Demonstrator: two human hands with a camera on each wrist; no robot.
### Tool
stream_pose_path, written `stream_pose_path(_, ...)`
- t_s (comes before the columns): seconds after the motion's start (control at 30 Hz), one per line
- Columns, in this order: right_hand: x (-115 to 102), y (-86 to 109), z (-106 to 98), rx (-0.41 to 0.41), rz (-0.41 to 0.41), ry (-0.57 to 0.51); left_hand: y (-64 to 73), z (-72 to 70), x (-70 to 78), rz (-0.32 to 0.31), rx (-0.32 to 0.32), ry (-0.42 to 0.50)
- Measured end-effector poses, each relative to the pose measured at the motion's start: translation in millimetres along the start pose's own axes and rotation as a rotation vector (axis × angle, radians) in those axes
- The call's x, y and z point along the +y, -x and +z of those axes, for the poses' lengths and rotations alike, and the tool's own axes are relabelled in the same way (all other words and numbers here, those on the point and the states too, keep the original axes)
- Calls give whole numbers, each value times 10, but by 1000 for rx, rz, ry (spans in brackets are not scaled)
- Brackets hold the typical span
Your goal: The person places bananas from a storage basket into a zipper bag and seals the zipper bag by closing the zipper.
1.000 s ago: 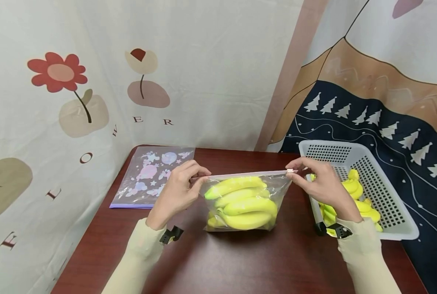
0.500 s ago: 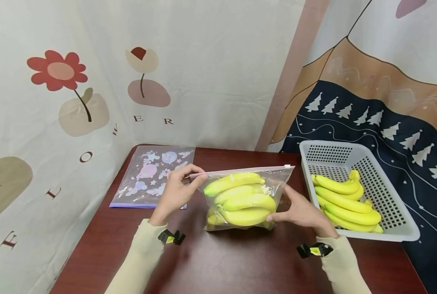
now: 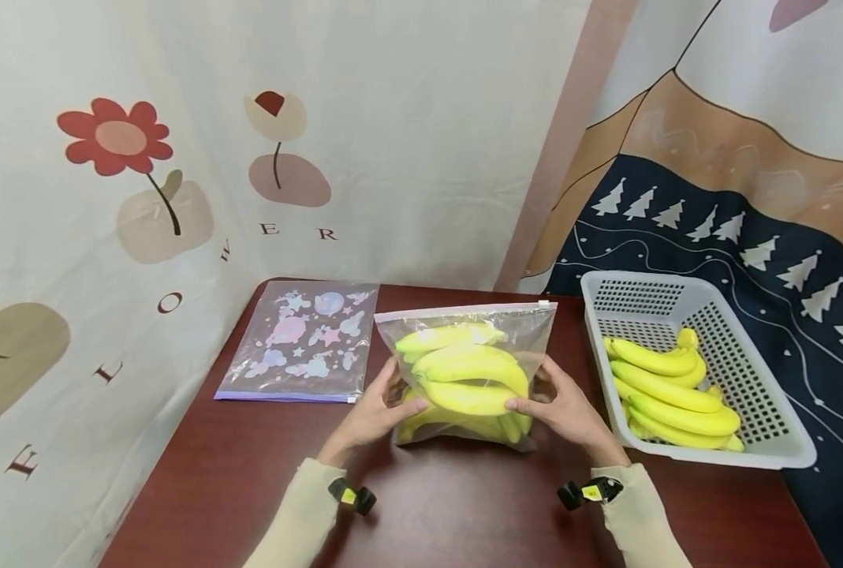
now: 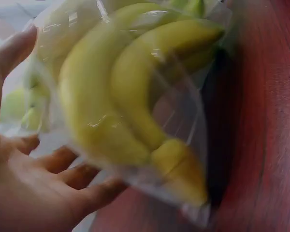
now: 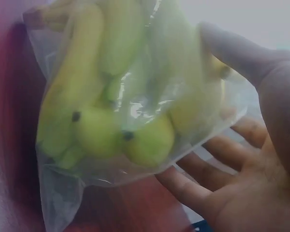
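Observation:
A clear slider zip bag (image 3: 470, 308) stands mid-table with several yellow bananas (image 3: 464, 398) inside. Along its top runs the zip strip, the white slider at the right end. My left hand (image 3: 374, 412) grips the bag's left side, thumb in front and fingers behind. On the opposite side my right hand (image 3: 561, 406) holds it the same way. The left wrist view shows curved bananas (image 4: 99, 96) through the film beside the spread fingers. Dark banana tips (image 5: 147, 140) face the right wrist view. Part of each hand's fingers is hidden behind the bag.
A flat printed zip bag (image 3: 296, 343) with a purple strip lies at the back left. On the right stands a grey perforated basket (image 3: 755, 379) with more loose bananas (image 3: 677, 394). Curtains hang behind the dark red table (image 3: 456, 505).
My right hand has left the slider and moved down to the bag's right side. The left hand has let go of the top left corner and now grips the left side.

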State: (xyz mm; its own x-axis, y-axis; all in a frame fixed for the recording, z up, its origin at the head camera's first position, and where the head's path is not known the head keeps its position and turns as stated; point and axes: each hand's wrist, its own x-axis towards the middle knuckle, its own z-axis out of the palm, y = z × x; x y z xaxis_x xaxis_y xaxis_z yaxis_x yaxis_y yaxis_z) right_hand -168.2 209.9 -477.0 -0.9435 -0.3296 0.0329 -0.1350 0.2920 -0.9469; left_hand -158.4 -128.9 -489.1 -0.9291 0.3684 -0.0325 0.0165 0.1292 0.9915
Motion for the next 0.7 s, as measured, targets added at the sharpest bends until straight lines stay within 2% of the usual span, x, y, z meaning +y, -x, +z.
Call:
stream_pose_path(0.13,48,-10,27,40,67,-6,-105,114,-44,-5,56,-20)
stream_pose_path(0.27,72,-27,32,91,180,13,-205,195,-91,-61,93,5)
stream_pose_path(0.5,81,-108,-3,174,343,18,-499,320,-153,-132,70,126)
stream_pose_path(0.7,44,-195,-55,247,379,50,-735,412,-137,-168,81,147)
